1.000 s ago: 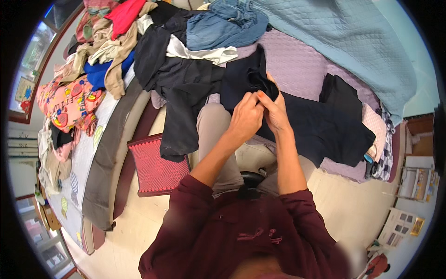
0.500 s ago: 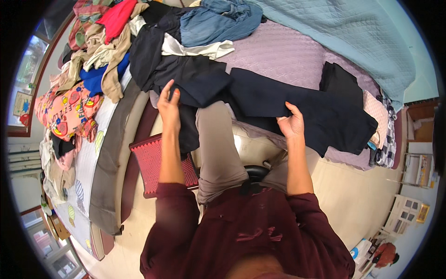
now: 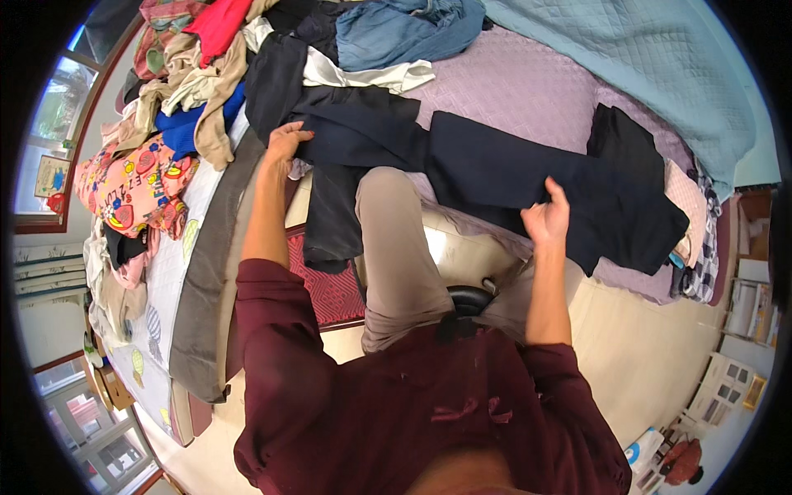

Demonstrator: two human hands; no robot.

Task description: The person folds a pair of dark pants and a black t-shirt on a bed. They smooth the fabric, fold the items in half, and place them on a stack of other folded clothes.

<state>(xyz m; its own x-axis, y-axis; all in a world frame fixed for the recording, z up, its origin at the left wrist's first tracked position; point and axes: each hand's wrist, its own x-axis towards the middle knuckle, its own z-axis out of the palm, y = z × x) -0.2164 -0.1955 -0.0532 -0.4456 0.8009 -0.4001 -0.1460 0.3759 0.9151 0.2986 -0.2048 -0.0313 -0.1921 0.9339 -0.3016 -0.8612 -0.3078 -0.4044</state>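
A pair of dark navy trousers point(image 3: 503, 165) lies stretched sideways across the near edge of the bed, above my lap. My left hand point(image 3: 287, 144) pinches the trousers' left end, its fingers bent over the cloth. At the lower edge, right of the middle, my right hand point(image 3: 548, 219) is closed on the fabric with the thumb pointing up. A crease or gap crosses the cloth between my hands. Black cloth point(image 3: 334, 219) hangs down beside my left knee, and another black garment point(image 3: 623, 140) lies behind the trousers' right part.
Heaped clothes fill the far left, among them blue denim point(image 3: 404, 33), a white garment point(image 3: 359, 74) and a pink printed one point(image 3: 136, 186). A light blue quilt point(image 3: 643, 66) covers the far right. A red woven-patterned panel point(image 3: 326, 289) lies near my left knee. Folded checked cloth point(image 3: 701, 264) lies at right.
My left hand has moved left and slightly down, drawing the trousers' left end out straighter and flatter. My right hand has shifted slightly right along the edge. The whole view has shifted a little.
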